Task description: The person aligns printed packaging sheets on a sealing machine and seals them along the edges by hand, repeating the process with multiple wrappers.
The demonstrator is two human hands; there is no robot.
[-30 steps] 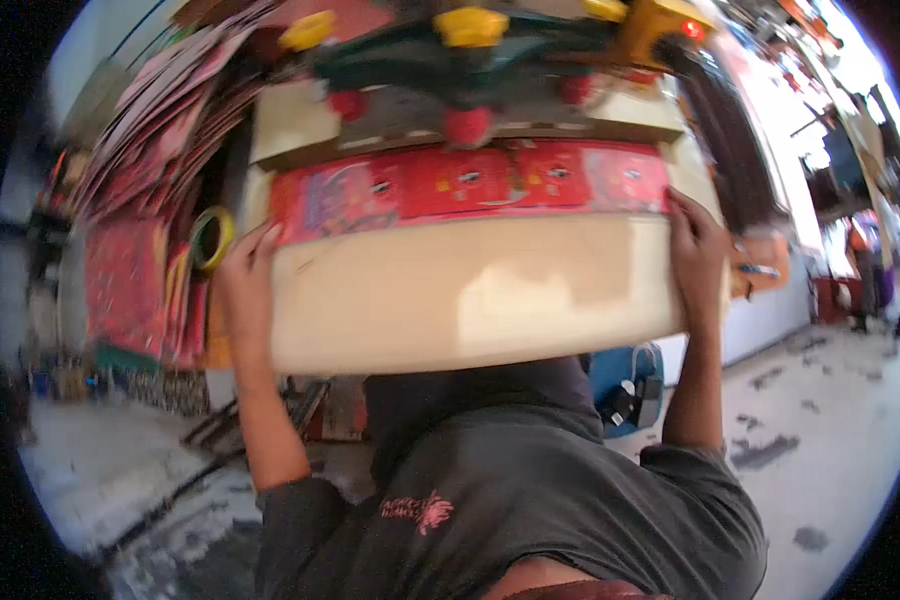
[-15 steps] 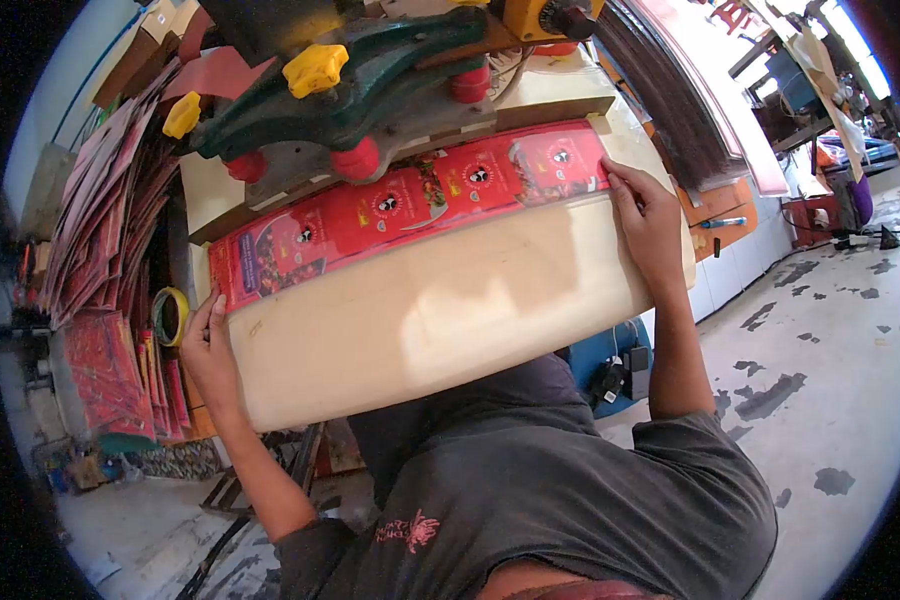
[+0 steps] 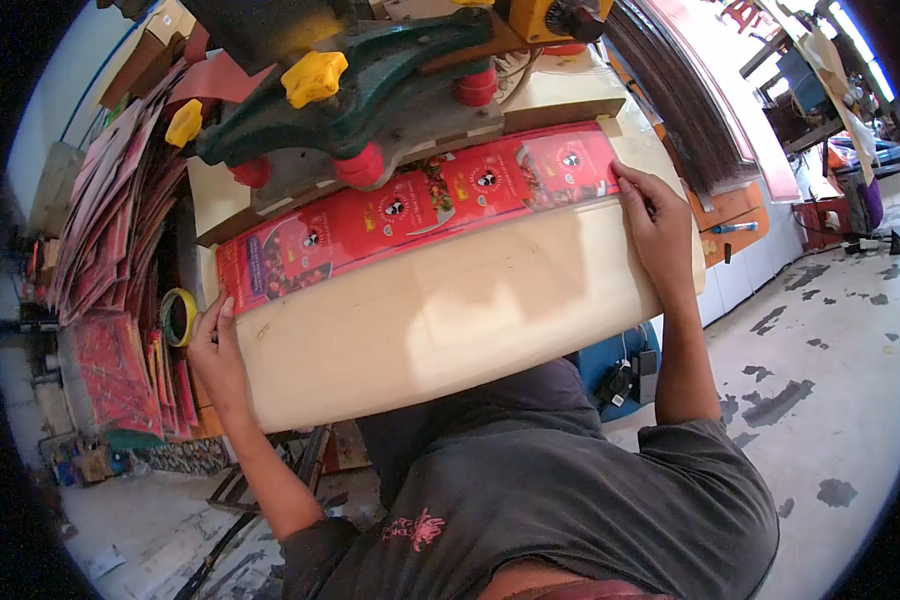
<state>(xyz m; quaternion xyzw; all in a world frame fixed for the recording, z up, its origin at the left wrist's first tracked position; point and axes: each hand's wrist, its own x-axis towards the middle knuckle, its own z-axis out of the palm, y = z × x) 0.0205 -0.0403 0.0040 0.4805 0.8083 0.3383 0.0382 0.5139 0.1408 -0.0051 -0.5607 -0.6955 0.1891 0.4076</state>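
Observation:
A long red printed sheet (image 3: 420,206) lies across a pale board (image 3: 440,300), its far edge close to the machine's dark green frame (image 3: 370,95). With its fingers pressed together, my left hand (image 3: 217,360) grips the sheet's left end. At the sheet's right end my right hand (image 3: 658,225) pinches the near corner between thumb and fingers. Yellow knobs (image 3: 313,79) and red round feet (image 3: 359,165) sit on the green frame above the sheet.
Stacked red printed sheets (image 3: 120,230) stand at the left, beside a yellow tape roll (image 3: 178,317). Dark stacked sheets (image 3: 685,110) lie at the back right. A blue pen (image 3: 734,228) rests on an orange surface (image 3: 745,245). Black adapters (image 3: 645,375) sit on something blue below the board.
The view has turned, so the board and sheet appear slanted rather than level. Both hands have stayed at the sheet's ends.

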